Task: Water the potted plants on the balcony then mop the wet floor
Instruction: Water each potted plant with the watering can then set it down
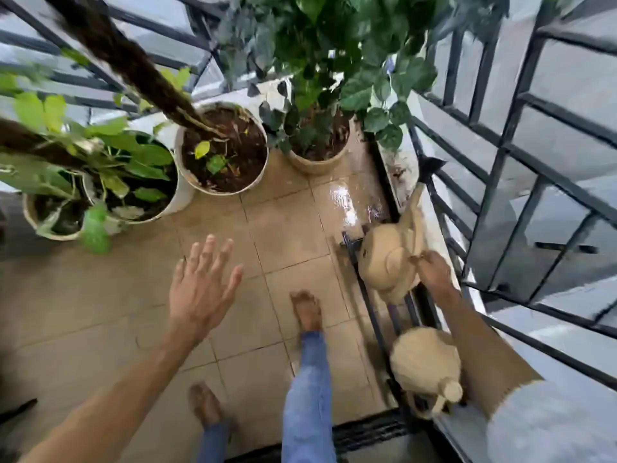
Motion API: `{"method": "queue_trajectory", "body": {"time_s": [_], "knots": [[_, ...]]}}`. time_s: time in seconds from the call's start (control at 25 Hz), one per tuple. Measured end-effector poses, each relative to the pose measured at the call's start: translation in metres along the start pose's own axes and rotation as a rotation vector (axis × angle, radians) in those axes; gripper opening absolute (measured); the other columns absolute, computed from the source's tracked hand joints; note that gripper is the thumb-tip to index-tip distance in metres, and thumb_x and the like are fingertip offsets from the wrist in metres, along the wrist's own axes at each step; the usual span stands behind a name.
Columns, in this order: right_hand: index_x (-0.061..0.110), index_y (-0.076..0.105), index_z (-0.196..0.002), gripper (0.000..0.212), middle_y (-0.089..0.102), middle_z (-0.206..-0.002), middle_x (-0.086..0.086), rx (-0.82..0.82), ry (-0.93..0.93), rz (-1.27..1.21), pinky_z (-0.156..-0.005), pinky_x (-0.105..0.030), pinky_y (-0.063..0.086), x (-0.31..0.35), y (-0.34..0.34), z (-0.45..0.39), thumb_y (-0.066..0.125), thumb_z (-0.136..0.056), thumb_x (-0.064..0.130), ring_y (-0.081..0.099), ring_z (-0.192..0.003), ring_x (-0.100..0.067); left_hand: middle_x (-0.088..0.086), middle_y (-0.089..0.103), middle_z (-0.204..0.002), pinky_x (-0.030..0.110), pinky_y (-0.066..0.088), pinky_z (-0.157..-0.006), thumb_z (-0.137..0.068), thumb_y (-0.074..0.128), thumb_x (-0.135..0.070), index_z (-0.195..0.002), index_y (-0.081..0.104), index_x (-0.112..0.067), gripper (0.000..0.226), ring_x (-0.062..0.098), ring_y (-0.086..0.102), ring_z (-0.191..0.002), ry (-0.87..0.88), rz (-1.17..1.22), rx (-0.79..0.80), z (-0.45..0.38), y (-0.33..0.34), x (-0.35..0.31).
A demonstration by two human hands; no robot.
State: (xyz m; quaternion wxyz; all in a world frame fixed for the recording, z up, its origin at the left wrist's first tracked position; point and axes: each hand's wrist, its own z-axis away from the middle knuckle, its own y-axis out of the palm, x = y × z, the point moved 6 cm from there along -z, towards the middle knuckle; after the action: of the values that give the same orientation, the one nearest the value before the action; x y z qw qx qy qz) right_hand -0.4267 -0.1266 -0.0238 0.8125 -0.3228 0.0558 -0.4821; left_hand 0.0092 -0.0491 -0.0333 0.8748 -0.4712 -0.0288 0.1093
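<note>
A beige watering can (389,259) sits on a dark metal rack by the right railing, its long spout pointing away. My right hand (434,270) grips its handle. My left hand (203,285) hovers over the tiled floor with fingers spread and holds nothing. Several potted plants stand at the far end: a white pot of bare soil (223,152), a beige pot with a leafy climber (319,152), and leafy pots at the left (133,182). A shiny water puddle (347,203) lies on the tiles near the rack.
A second beige watering can (425,365) rests on the rack (374,315) nearer to me. Dark metal railings (500,182) enclose the balcony on the right and at the back. My bare feet (307,310) stand on the beige tiles. A dark mat (367,432) lies at the bottom.
</note>
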Motion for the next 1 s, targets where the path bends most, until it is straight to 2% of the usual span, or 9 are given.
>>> {"method": "queue_trajectory", "body": {"time_s": [0.12,0.24,0.44,0.6,0.68,0.76,0.8,0.88,1.0], "knots": [[-0.009,0.045,-0.155,0.044,0.053,-0.153,-0.026,-0.013,0.057,-0.001,-0.120,-0.044,0.042,-0.018,0.021,-0.037,0.045,-0.115,0.009,0.049,-0.146,-0.041,0.007,0.024,-0.177,0.055,0.027,-0.128,-0.109,0.028,-0.062,-0.169,0.027,-0.033,0.066,0.032,0.024,-0.164,-0.038,0.015,0.091,0.007,0.016,0.019],[-0.012,0.040,-0.156,0.043,0.052,-0.149,-0.027,0.062,0.071,-0.157,-0.109,-0.046,0.047,-0.027,0.041,-0.037,0.036,-0.115,0.002,0.049,-0.145,-0.046,0.006,0.021,-0.178,0.052,0.024,-0.131,-0.109,0.025,-0.061,-0.169,0.027,-0.033,0.067,0.029,0.019,-0.165,-0.119,0.107,0.178,0.028,0.015,0.034],[-0.008,0.042,-0.154,0.042,0.052,-0.150,-0.032,0.046,-0.009,-0.196,-0.115,-0.050,0.043,-0.004,0.036,0.046,0.036,-0.118,0.013,0.056,-0.132,-0.038,0.011,0.042,-0.169,0.050,0.029,-0.127,-0.110,0.027,-0.057,-0.166,0.036,-0.027,0.064,0.035,0.037,-0.157,-0.175,0.394,0.219,0.073,-0.021,0.046],[-0.007,0.059,-0.134,0.036,0.067,-0.121,-0.028,0.086,-0.350,-0.075,-0.106,-0.054,0.050,0.045,0.010,0.154,0.048,-0.115,0.021,0.064,-0.120,-0.045,0.016,0.068,-0.134,0.040,0.041,-0.105,-0.115,0.040,-0.040,-0.154,0.052,-0.011,0.050,0.041,0.062,-0.131,-0.271,0.658,0.174,0.131,-0.058,0.040],[-0.004,0.069,-0.125,0.030,0.073,-0.107,-0.026,0.118,-0.545,0.050,-0.092,-0.036,0.052,0.075,0.001,0.222,0.057,-0.112,0.021,0.067,-0.107,-0.041,0.007,0.070,-0.113,0.038,0.042,-0.102,-0.114,0.046,-0.033,-0.133,0.065,-0.016,0.031,0.032,0.068,-0.113,-0.237,0.824,0.099,0.169,-0.077,0.026],[0.005,0.076,-0.122,0.026,0.076,-0.103,-0.024,0.168,-0.724,0.156,-0.074,-0.015,0.049,0.103,-0.001,0.296,0.065,-0.108,0.024,0.068,-0.096,-0.031,0.001,0.070,-0.120,0.046,0.043,-0.114,-0.115,0.047,-0.029,-0.127,0.065,-0.024,0.022,0.027,0.066,-0.116,-0.198,1.035,0.074,0.208,-0.090,0.013],[0.007,0.078,-0.118,0.027,0.078,-0.101,-0.022,0.179,-0.828,0.219,-0.075,-0.015,0.050,0.116,0.002,0.338,0.067,-0.106,0.028,0.069,-0.093,-0.029,0.000,0.067,-0.134,0.049,0.038,-0.122,-0.114,0.045,-0.037,-0.136,0.062,-0.024,0.031,0.028,0.060,-0.129,-0.212,1.154,0.069,0.228,-0.097,0.013],[0.011,0.082,-0.119,0.035,0.082,-0.102,-0.014,0.132,-1.058,0.346,-0.089,-0.034,0.058,0.141,0.010,0.421,0.067,-0.102,0.038,0.075,-0.097,-0.029,0.006,0.057,-0.155,0.049,0.031,-0.129,-0.111,0.029,-0.057,-0.158,0.049,-0.020,0.063,0.030,0.050,-0.148,-0.325,1.355,0.028,0.261,-0.114,0.023],[0.020,0.085,-0.112,0.031,0.084,-0.094,-0.002,0.087,-1.380,0.329,-0.081,-0.042,0.061,0.170,0.030,0.556,0.071,-0.094,0.041,0.077,-0.086,-0.021,0.007,0.057,-0.149,0.039,0.042,-0.112,-0.115,0.014,-0.047,-0.164,0.035,-0.018,0.061,0.036,0.062,-0.131,-0.415,1.735,-0.215,0.313,-0.163,0.081]]}}
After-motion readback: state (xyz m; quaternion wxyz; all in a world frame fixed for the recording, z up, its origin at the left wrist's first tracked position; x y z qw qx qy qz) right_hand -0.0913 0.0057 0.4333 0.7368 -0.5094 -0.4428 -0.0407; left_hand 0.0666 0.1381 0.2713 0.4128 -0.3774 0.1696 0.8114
